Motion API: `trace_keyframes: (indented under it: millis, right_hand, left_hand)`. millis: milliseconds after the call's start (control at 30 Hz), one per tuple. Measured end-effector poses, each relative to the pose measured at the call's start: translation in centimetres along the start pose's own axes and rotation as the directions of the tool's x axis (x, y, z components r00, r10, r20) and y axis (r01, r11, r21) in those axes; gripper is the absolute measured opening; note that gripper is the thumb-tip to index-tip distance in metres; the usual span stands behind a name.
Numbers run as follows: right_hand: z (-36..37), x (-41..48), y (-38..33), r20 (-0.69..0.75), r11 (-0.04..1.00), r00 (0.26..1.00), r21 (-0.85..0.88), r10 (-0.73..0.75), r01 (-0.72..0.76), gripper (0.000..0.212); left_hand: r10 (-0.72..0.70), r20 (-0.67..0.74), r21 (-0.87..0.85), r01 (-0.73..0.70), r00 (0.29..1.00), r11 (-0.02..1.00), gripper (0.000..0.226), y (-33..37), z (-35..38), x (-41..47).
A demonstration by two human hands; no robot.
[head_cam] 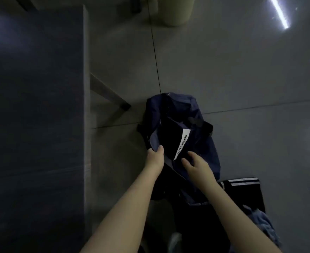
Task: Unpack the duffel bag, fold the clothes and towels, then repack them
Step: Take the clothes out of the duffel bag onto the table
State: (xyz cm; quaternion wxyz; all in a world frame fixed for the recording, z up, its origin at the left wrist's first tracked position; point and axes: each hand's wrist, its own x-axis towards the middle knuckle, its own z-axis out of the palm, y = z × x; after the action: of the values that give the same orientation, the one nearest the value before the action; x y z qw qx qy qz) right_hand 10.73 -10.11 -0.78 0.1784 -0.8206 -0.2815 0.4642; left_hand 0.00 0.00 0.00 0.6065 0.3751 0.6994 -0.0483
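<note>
my left fingers (160, 149) pinch the duffel bag (192, 110) rim, right fingers (185, 162) loose, empty. if i slip, it'd probably flop shut over the black garment (169, 136).

2 bare forearms (132, 203), bare left hand (155, 158), bare right hand (196, 166)

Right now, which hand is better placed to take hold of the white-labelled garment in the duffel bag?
Probably the right hand: it is free, beside the garment, while the left hand holds the duffel bag open by its rim.
</note>
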Motion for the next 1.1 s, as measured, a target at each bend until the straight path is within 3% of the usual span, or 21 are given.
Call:
trace_keyframes:
  millis: [133,267,333,433,500,600,667,733,867,1000,1067,1100]
  right_hand:
    - [1.3,3.4,0.1,-0.052,1.000,0.999,-0.024,-0.010,0.009,0.038]
    - [3.3,6.2,0.5,-0.104,0.985,0.994,-0.165,0.034,-0.051,0.045]
    - [4.1,7.1,0.6,-0.142,0.974,0.988,-0.212,0.053,-0.083,0.045]
    - [5.2,7.8,0.6,-0.200,0.963,0.978,-0.246,0.056,-0.106,0.026]
    - [5.3,7.9,0.9,-0.228,0.981,0.973,-0.177,0.041,-0.083,0.014]
    - [4.5,7.4,1.6,-0.228,1.000,0.973,-0.019,-0.024,0.021,0.022]
    - [3.8,6.7,1.4,-0.195,0.996,0.979,0.061,-0.057,0.070,0.023]
    - [3.4,6.3,1.1,-0.144,0.990,0.986,0.101,-0.079,0.094,0.021]
    - [3.4,6.2,1.1,-0.079,0.991,0.989,0.029,-0.127,0.129,0.020]
    - [3.4,6.1,1.6,-0.195,0.977,0.969,-0.179,-0.152,0.117,0.019]
    - [2.8,5.4,1.0,-0.234,0.974,0.959,-0.194,-0.159,0.114,0.018]
    - [2.4,4.9,0.5,-0.249,0.972,0.954,-0.202,-0.167,0.118,0.018]
  left_hand:
    - [0.004,-0.019,-0.114,-0.006,1.000,0.993,0.059,-0.3,1.5,3.2]
    - [-0.045,-0.236,0.042,0.056,0.971,0.998,0.054,-1.0,1.8,5.5]
    - [-0.044,-0.264,0.053,0.060,0.964,0.997,0.053,-1.3,1.3,6.5]
    - [0.002,-0.114,0.146,0.015,0.993,0.989,0.048,-2.0,0.7,7.8]
    - [0.063,-0.086,0.146,-0.050,0.994,0.988,0.044,-2.2,0.4,8.4]
    - [0.129,0.009,-0.034,-0.129,0.992,0.991,0.045,-1.7,1.3,8.1]
    - [0.098,0.170,-0.213,-0.061,0.981,0.975,0.054,-0.6,2.4,6.9]
    - [0.077,0.315,-0.254,0.006,0.946,0.967,0.071,0.3,3.4,6.3]
    - [0.048,0.386,-0.173,0.022,0.921,0.985,0.086,1.2,3.5,5.6]
    - [0.063,0.337,-0.064,-0.044,0.939,0.997,0.075,2.2,2.6,3.6]
    - [0.160,0.237,0.140,-0.197,0.958,0.970,0.063,2.5,1.9,2.1]
    - [0.258,0.185,0.326,-0.307,0.948,0.894,0.056,2.7,1.3,1.1]
